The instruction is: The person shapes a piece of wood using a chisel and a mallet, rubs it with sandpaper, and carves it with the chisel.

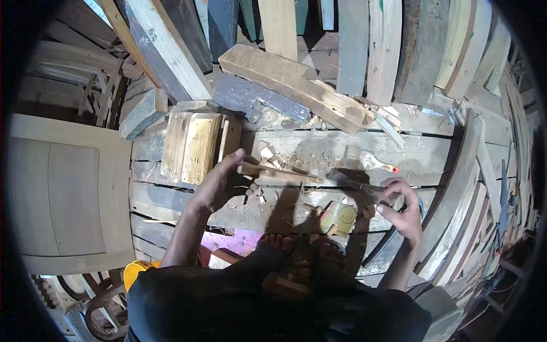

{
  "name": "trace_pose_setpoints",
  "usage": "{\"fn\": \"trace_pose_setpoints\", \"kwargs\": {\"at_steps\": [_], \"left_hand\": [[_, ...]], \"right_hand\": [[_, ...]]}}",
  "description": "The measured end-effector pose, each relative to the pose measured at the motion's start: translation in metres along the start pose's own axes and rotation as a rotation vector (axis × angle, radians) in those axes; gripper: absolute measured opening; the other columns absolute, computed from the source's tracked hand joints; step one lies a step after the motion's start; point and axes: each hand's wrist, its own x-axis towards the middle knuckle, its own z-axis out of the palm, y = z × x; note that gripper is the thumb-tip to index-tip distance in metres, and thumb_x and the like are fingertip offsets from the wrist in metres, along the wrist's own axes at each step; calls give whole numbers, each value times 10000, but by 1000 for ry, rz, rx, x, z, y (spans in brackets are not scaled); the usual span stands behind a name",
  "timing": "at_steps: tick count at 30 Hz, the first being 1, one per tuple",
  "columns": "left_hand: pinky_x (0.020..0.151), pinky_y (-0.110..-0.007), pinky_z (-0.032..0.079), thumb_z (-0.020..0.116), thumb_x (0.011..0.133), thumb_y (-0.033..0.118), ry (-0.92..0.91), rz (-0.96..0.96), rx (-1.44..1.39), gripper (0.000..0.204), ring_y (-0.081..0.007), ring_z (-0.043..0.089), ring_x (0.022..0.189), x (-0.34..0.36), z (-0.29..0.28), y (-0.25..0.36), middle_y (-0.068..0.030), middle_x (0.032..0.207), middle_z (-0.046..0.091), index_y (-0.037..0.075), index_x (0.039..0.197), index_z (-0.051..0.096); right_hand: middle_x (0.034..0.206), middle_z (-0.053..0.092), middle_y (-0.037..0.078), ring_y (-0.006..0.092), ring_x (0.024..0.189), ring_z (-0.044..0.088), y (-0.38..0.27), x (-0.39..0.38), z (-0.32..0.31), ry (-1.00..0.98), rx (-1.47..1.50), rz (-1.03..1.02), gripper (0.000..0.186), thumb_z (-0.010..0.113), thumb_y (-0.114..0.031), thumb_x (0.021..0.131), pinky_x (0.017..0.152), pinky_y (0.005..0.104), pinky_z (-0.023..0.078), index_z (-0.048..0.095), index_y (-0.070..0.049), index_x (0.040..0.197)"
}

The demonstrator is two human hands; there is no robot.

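Note:
My left hand pinches one end of a slim light-brown wooden piece, which points to the right over the plank floor. In my right hand is a narrow dark brown-grey piece, tilted toward the left; whether it is a tool or a strip of wood I cannot tell. The tips of the two pieces lie close together, with a small gap visible. Beyond them a paintbrush with a red-tipped handle lies flat. Between my hands, nearer to me, is a yellow rectangular package or tin.
Wood shavings litter the planks. A wooden block stands left, beside a pale panelled door. A thick beam lies across a blue board. Boards line the far and right sides. My bare feet are below.

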Motion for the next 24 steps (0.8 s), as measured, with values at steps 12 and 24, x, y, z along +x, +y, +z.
{"fn": "trace_pose_setpoints", "kwargs": {"at_steps": [12, 24], "left_hand": [[815, -381, 588, 718, 988, 361, 68, 252, 1119, 410, -202, 718, 905, -3, -12, 11, -136, 1008, 751, -13, 1156, 704], [607, -346, 532, 747, 889, 116, 25, 614, 1003, 162, -182, 717, 655, -4, 39, -17, -194, 741, 717, -30, 959, 750]], "right_hand": [[1135, 709, 95, 191, 1103, 637, -16, 35, 53, 251, 118, 52, 407, 834, -41, 728, 1028, 372, 458, 649, -21, 1090], [835, 610, 100, 187, 787, 638, -5, 61, 100, 427, 586, -426, 312, 749, -79, 871, 740, 360, 564, 481, -40, 1027]]}}
